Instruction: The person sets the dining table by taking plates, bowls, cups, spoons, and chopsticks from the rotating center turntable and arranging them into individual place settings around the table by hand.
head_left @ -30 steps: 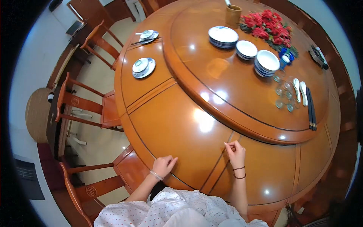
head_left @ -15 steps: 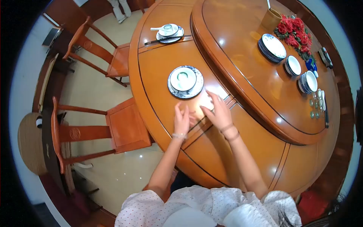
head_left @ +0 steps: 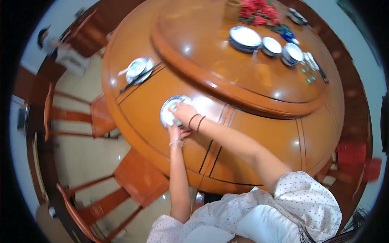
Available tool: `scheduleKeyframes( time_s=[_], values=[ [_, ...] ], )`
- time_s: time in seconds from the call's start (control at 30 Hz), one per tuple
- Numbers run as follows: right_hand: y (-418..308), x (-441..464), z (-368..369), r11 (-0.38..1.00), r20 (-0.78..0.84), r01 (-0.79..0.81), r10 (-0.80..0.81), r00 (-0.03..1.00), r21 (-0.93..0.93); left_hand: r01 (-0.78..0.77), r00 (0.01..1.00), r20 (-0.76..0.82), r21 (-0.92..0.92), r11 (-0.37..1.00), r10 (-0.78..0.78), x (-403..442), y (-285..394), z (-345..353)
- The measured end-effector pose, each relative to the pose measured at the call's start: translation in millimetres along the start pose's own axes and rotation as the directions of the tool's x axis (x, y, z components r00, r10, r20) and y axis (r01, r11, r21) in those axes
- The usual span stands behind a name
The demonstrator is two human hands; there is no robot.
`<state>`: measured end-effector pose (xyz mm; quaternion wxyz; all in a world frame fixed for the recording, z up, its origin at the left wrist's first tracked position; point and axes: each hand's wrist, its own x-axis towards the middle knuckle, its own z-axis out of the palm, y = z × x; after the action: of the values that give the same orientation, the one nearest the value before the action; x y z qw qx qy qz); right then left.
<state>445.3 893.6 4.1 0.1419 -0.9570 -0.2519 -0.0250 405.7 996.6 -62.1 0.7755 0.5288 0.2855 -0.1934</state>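
A small white bowl (head_left: pixel 168 117) sits on a blue-rimmed plate (head_left: pixel 163 110) near the table's edge, partly covered by my hands. My right hand (head_left: pixel 183 113) reaches across from the right, its fingers bent over the bowl and seemingly gripping it; the fingertips are blurred. At the plate's near side is my left hand (head_left: pixel 177 132), with its fingers partly apart beside the bowl. Whether the left fingers touch the plate cannot be made out. Farther left, another place setting has a plate with a bowl (head_left: pixel 137 66), a white spoon (head_left: pixel 122 72) and dark chopsticks (head_left: pixel 135 81).
A raised turntable (head_left: pixel 202 44) carries stacked plates (head_left: pixel 245 37), bowls (head_left: pixel 292 53), small glasses (head_left: pixel 306 76) and red flowers (head_left: pixel 259 12). Wooden chairs (head_left: pixel 139 178) stand along the left of the round table (head_left: pixel 263 137). A person (head_left: pixel 67 52) is at the far left.
My hands have moved from the bare table in front of the plate onto the plate and bowl. The view has turned, shifting the table leftward, and a seated person has come into sight.
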Motion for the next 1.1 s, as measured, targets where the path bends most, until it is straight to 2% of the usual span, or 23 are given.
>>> scheduleKeyframes(
  time_s=[0.03, 0.07, 0.13, 0.2, 0.23, 0.27, 0.3, 0.37, 0.4, 0.47, 0.53, 0.57, 0.63, 0.67, 0.73, 0.77, 0.8, 0.87, 0.9, 0.97, 1.0, 1.07, 1.1],
  values=[
    [0, -5, -11, 0.995, -0.024, -0.064, 0.066, 0.998, 0.073, -0.070, 0.996, 0.061, 0.038, 0.997, 0.068, -4, 4, -2],
    [1, -15, -25, 0.982, -0.049, -0.124, 0.132, 0.990, 0.144, -0.126, 0.992, 0.017, 0.057, 0.990, 0.125, -2, 5, 1],
    [9, -47, -52, 0.853, -0.174, -0.191, 0.309, 0.935, 0.486, -0.174, 0.985, -0.006, 0.060, 0.983, 0.174, -7, 6, 4],
    [28, -85, -64, 0.657, -0.150, -0.195, 0.431, 0.890, 0.728, -0.277, 0.949, -0.121, 0.125, 0.953, 0.291, -16, 2, 11],
    [34, -113, -87, 0.412, 0.015, -0.253, 0.499, 0.867, 0.875, -0.311, 0.939, -0.109, 0.132, 0.941, 0.326, -24, 1, 13],
    [47, -142, -91, 0.412, -0.082, -0.165, 0.519, 0.851, 0.896, -0.345, 0.927, -0.104, 0.132, 0.929, 0.359, -33, -1, 15],
    [65, -172, -84, 0.124, 0.003, -0.079, 0.518, 0.855, 0.989, -0.381, 0.915, -0.084, 0.137, 0.915, 0.394, -49, -3, 22],
    [95, -239, -97, -0.026, -0.079, 0.111, 0.542, 0.836, 0.994, -0.417, 0.903, -0.053, 0.143, 0.898, 0.427, -79, -7, 51],
    [108, -272, -107, -0.126, -0.042, 0.139, 0.576, 0.816, 0.982, -0.412, 0.907, -0.038, 0.123, 0.903, 0.419, -93, -12, 67],
    [136, -336, -121, -0.064, -0.078, 0.167, 0.686, 0.723, 0.984, -0.406, 0.911, -0.026, 0.110, 0.907, 0.411, -117, -34, 105],
    [165, -389, -141, -0.031, -0.053, 0.120, 0.767, 0.639, 0.992, -0.419, 0.907, 0.080, 0.095, 0.903, 0.413, -136, -61, 154],
    [185, -417, -141, -0.034, -0.050, 0.118, 0.763, 0.644, 0.992, -0.421, 0.904, 0.119, 0.096, 0.902, 0.410, -145, -78, 178],
    [231, -461, -139, 0.170, -0.169, 0.044, 0.853, 0.494, 0.985, -0.410, 0.905, 0.178, 0.112, 0.905, 0.387, -156, -113, 231],
    [251, -478, -147, 0.161, -0.165, 0.051, 0.849, 0.502, 0.986, -0.396, 0.907, 0.207, 0.129, 0.909, 0.366, -165, -131, 258],
    [289, -512, -160, 0.189, -0.202, 0.070, 0.908, 0.366, 0.979, -0.333, 0.914, 0.295, 0.160, 0.929, 0.277, -181, -166, 310],
    [323, -528, -154, 0.318, -0.324, 0.076, 0.880, 0.348, 0.945, -0.295, 0.912, 0.342, 0.166, 0.941, 0.226, -193, -180, 338],
    [354, -540, -158, 0.318, -0.325, 0.080, 0.878, 0.351, 0.945, -0.267, 0.897, 0.404, 0.172, 0.948, 0.179, -201, -194, 362],
    [426, -556, -173, 0.411, -0.365, -0.112, 0.884, 0.291, 0.905, -0.219, 0.879, 0.468, 0.221, 0.950, 0.094, -232, -224, 429],
    [452, -555, -177, 0.404, -0.361, -0.102, 0.886, 0.293, 0.909, -0.214, 0.869, 0.489, 0.245, 0.946, 0.070, -237, -234, 444],
    [496, -549, -181, 0.491, -0.422, -0.236, 0.859, 0.290, 0.838, -0.209, 0.838, 0.544, 0.264, 0.941, 0.033, -247, -247, 468],
    [512, -546, -185, 0.484, -0.414, -0.231, 0.862, 0.292, 0.844, -0.209, 0.844, 0.536, 0.271, 0.940, 0.033, -249, -252, 477],
    [533, -535, -198, 0.531, -0.447, -0.408, 0.847, 0.287, 0.743, -0.194, 0.836, 0.548, 0.317, 0.929, -0.013, -251, -260, 491],
    [545, -532, -196, 0.509, -0.426, -0.455, 0.861, 0.280, 0.730, -0.196, 0.835, 0.551, 0.336, 0.921, -0.023, -251, -262, 500]
  ],
)
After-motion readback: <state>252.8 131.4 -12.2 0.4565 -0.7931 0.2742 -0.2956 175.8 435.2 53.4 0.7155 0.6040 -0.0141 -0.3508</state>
